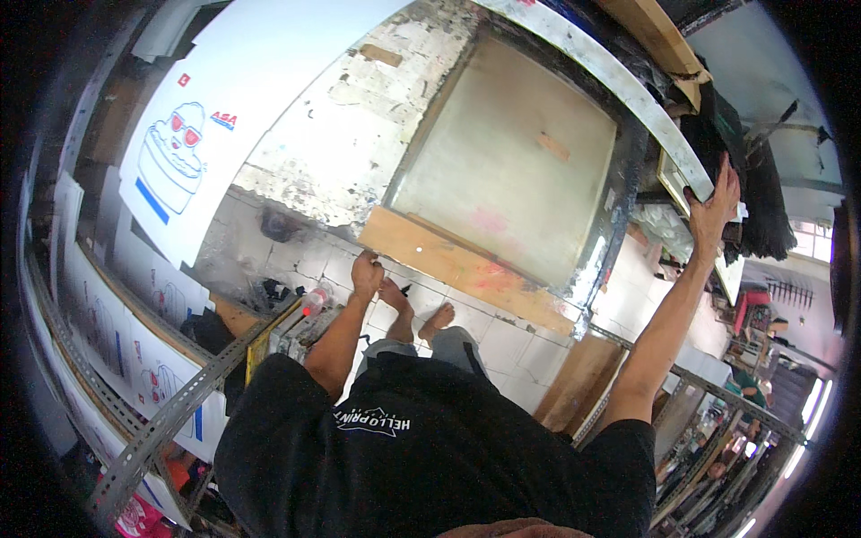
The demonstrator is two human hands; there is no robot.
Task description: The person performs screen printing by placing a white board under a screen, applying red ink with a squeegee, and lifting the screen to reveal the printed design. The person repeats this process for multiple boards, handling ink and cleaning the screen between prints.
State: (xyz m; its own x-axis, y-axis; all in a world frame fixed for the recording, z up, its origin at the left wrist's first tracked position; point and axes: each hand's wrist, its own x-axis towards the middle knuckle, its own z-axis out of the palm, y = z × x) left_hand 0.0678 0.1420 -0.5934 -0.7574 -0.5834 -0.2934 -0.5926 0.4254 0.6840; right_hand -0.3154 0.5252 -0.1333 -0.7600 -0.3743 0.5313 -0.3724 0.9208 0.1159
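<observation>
My right hand (713,213) is raised at the right, with its thumb and fingers round the end of a long pale bar (619,76). The bar looks like one side of a frame; the rest of it runs out of view at the top. My left hand (366,273) is closed in a fist beside the front left corner of the worktable; whether anything is in it is hidden. Between them lies a flat greyish-white panel (511,161) set in a dark border. A light wooden strip (466,269) runs along its near edge.
A large white sheet (242,81) with a blue cup drawing and red glasses spreads at the left. More printed sheets (152,359) lie on a metal rack (170,412). A plastic bottle (316,300) stands near my left forearm. Black cloth (762,197) hangs at the right.
</observation>
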